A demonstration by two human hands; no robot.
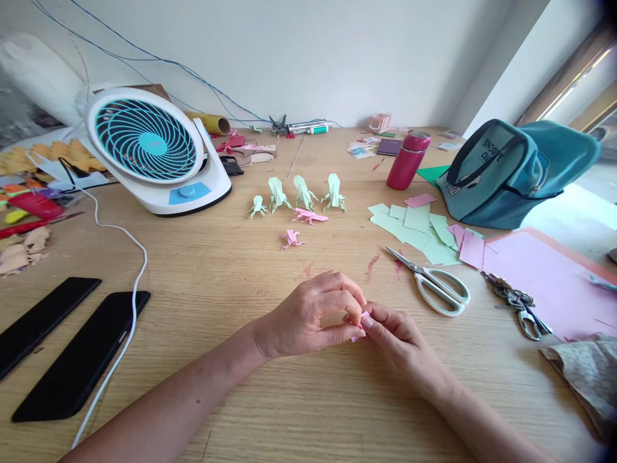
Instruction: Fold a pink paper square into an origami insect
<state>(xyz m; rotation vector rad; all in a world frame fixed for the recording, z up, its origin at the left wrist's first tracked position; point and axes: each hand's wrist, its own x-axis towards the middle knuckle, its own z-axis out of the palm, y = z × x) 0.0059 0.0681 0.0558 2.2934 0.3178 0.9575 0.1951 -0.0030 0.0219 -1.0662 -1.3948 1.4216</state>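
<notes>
Over the desk (216, 263), the left hand (308, 315) and the right hand (402, 334) meet, fingertips almost touching. Between them is the pink paper (357, 337), lying to the right of the left fingers and to the left of the right ones. Both hands pinch it, so neither is nearer. Its long axis I cannot tell, because the fingers cover most.

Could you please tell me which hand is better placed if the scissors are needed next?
Probably the right hand: it is nearer the scissors, while the left hand lies farther off; both hold the pink paper.
</notes>
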